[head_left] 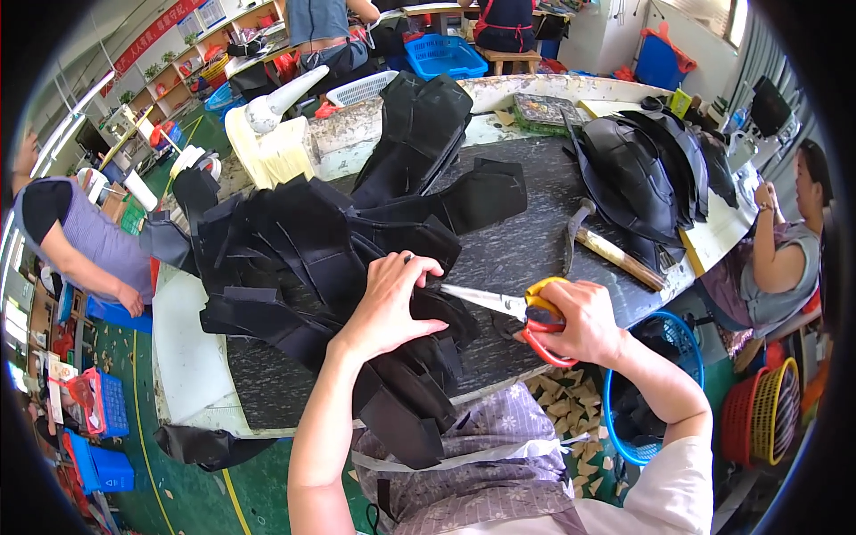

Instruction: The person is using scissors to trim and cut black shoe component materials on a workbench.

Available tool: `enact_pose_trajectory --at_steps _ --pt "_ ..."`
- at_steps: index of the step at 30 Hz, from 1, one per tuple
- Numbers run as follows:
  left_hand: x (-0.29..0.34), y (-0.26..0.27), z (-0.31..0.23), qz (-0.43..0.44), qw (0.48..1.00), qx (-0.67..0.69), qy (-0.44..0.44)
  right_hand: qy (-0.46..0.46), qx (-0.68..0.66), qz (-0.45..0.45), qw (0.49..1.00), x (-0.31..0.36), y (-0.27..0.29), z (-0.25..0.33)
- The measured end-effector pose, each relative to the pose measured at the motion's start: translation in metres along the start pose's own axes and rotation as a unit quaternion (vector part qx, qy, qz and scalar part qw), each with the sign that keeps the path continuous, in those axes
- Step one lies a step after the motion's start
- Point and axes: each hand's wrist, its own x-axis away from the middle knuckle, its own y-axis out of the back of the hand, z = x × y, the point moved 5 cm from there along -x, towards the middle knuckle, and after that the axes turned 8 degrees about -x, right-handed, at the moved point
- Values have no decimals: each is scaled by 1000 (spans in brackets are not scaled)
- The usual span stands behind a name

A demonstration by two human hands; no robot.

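Workshop floor (187,499) is green with yellow lines; pale scraps (571,406) lie scattered below the dark marbled worktop (535,245).

Position of work: black leather-like pieces (303,223) heaped on the left and centre of the worktop, some overhanging its near edge. Left hand (379,303) over the heap, thumb and forefinger spread apart. Right hand (584,321) holds scissors (513,306), fingers wrapped around the yellow and red handles. Blades point into the gap between left thumb and forefinger; cannot tell whether they touch a piece.

Also on worktop: a second stack of curved black pieces (633,165) at far right; beside it, a wooden-handled hammer (620,259).

Containers:
- Round blue basket (609,406), on the person's right beside the worktop: dark pieces inside.
- Red basket (738,419) and yellow basket (760,415), side by side, further right; dark contents in the yellow one.
- Blue crate (113,406), left: red bag at its top.
- Blue bin (111,471), near that crate: small pale marking on its side.
- Blue tray (446,58), background, near two seated people.

Writing: red banner (156,36) on the far-left wall bears pale characters; posted sheets (210,13) beside it, print too small to read.
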Motion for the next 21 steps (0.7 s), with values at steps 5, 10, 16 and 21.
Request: enact_pose_trajectory --at_steps 5,10,16,21 --pt "4 1 -1 -77 994 -73 6 -1 61 32 998 11 -13 -7" --pt "6 -6 0 -24 994 -105 -35 -10 101 58 993 14 -12 -11" --pt "3 -4 16 28 998 51 9 55 107 33 992 9 -10 -3" --pt "6 -4 23 5 992 123 20 32 81 31 996 15 -19 -1"
